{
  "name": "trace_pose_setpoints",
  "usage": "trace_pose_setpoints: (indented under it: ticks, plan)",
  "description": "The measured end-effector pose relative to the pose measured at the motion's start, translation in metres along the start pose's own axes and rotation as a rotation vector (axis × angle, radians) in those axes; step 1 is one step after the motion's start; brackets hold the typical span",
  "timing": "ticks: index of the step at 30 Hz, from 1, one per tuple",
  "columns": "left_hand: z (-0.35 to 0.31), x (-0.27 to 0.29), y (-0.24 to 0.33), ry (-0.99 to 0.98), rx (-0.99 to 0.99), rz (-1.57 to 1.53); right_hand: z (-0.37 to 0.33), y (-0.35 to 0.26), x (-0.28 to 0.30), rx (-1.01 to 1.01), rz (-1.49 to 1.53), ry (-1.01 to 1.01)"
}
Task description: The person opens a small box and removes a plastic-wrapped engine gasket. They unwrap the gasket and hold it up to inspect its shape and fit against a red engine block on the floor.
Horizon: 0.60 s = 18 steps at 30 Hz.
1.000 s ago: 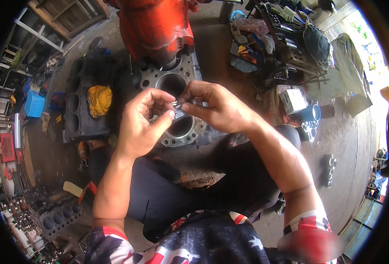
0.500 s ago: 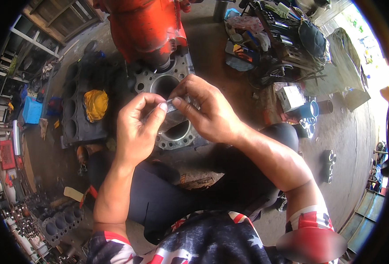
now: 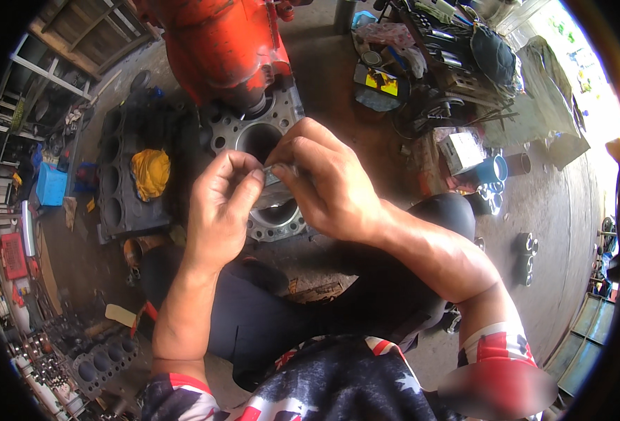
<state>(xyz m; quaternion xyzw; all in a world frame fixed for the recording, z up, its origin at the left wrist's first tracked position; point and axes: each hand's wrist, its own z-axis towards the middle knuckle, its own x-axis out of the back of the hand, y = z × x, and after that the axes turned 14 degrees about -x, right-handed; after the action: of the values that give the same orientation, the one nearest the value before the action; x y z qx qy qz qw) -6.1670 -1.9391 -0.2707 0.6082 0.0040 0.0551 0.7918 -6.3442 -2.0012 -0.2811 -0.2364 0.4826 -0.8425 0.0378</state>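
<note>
Both hands meet in front of me over a grey engine block with round cylinder bores. Between their fingertips is a small, thin, greyish piece, partly see-through at its lower part; its exact kind is not clear. My left hand pinches one end between thumb and forefinger. From the other side my right hand is closed on it, thumb and bent fingers together, hiding part of it. Just beyond the hands, a red machine with a dark spindle reaches down to the far end of the block.
To the left stands a darker engine block with a yellow cloth on it. At the right are a cluttered tool bench, a white box and a blue cylinder. Another block lies at lower left.
The hands stay together on the small piece, with slight finger movement; the right fingers have shifted over it. The whole view has moved a little.
</note>
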Motion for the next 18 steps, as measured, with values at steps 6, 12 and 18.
trace_pose_setpoints:
  ticks: [6,12,18]
  plan:
    - [-0.0024,-0.0058,0.0016,0.024,0.021,-0.067,-0.0005,-0.0017,0.0024,-0.003,0.024,-0.018]
    - [-0.0024,-0.0068,0.0017,0.033,0.015,-0.087,-0.0006,-0.0025,0.0036,-0.013,0.033,-0.033]
    - [-0.0033,-0.0061,0.0044,0.030,0.039,-0.141,-0.0001,-0.0039,0.0064,0.026,0.025,-0.043]
